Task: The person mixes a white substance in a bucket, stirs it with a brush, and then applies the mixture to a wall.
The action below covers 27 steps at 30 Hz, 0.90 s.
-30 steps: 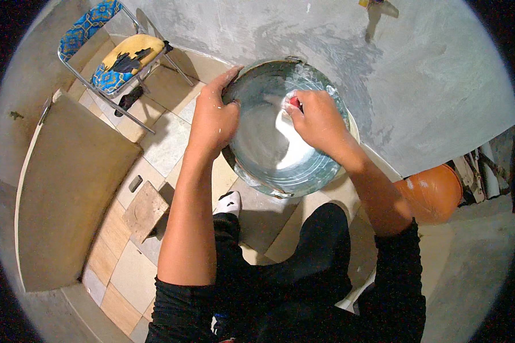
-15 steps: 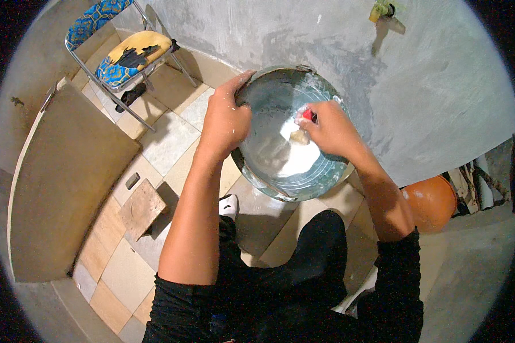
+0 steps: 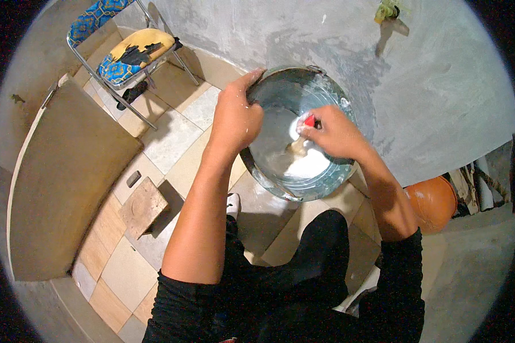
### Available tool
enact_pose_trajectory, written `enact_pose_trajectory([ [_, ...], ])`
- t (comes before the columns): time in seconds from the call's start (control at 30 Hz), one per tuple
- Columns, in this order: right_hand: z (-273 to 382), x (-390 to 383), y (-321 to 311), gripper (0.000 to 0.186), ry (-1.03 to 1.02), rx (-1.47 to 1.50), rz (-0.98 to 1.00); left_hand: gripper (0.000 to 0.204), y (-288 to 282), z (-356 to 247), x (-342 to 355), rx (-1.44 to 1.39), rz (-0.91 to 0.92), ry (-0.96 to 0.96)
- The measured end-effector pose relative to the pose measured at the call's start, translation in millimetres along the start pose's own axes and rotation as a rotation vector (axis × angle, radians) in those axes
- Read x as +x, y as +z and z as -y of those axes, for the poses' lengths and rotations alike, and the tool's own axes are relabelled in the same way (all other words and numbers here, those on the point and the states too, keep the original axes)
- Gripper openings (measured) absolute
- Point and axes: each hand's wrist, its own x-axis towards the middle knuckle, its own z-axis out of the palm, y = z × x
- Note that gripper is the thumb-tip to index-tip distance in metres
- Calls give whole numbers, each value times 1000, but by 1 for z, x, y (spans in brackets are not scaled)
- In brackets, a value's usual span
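A round greyish-green bucket (image 3: 300,191) is tilted in front of me, with white paint (image 3: 312,164) pooled inside. Its inner wall is streaked with white. My left hand (image 3: 238,117) grips the left rim, thumb on the inner side and fingers mostly hidden behind the wall. Inside the mouth, my right hand (image 3: 335,132) is closed around the red handle of a paintbrush (image 3: 296,147). The brush's pale bristles point down to the paint. White smears mark the fingers of the right hand.
A folding chair (image 3: 134,51) with a torn yellow-and-blue seat stands far left. On the tiled floor sits a small wooden stool (image 3: 145,207). A low wall (image 3: 68,188) curves along the left. An orange tub (image 3: 432,203) is at right, below the grey wall (image 3: 440,86) with a tap (image 3: 387,12).
My left hand and the bucket have shifted slightly to the right. The brush has swung a little, its bristles now lying farther left and lower in the bucket.
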Motion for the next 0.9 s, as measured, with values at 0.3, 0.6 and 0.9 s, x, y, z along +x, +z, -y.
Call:
enact_pose_trajectory([
  [0.3, 3, -8, 20, 19, -304, 138, -269, 61, 4, -7, 2, 11, -48, 1],
  [0.6, -21, -1, 6, 21, -141, 208, -267, 62, 9, -2, -2, -13, -69, -15],
  [0.9, -9, -30, 34, 20, -204, -224, -227, 62, 7, -3, -8, 40, -74, -43],
])
